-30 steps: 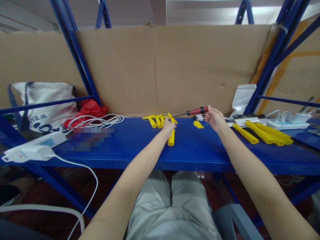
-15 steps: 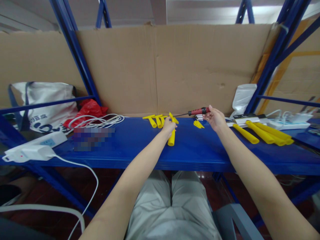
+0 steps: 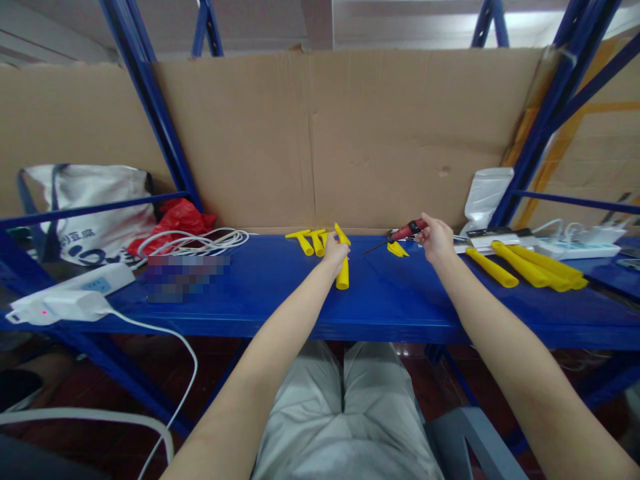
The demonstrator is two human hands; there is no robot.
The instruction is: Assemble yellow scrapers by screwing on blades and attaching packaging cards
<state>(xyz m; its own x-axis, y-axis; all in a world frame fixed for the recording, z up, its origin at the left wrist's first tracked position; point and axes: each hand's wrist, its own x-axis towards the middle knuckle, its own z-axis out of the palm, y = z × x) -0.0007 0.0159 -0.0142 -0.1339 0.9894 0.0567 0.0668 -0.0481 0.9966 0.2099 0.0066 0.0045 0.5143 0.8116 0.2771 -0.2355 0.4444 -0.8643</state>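
Observation:
My left hand is closed around a yellow plastic tube that stands tilted on the blue shelf. My right hand grips a screwdriver with a red and black handle; its thin shaft slants down and left toward the shelf. Small yellow T-shaped pieces lie just behind my left hand. A small yellow flat piece lies under the screwdriver.
Long yellow tubes lie at the right by a white power strip and a white pouch. At the left are coiled white cable, a red bag, a tote bag and another power strip. Cardboard backs the shelf.
My right hand has tipped the screwdriver from nearly level, pointing left, to slanting down toward the shelf. My left hand has raised the yellow tube's upper end slightly.

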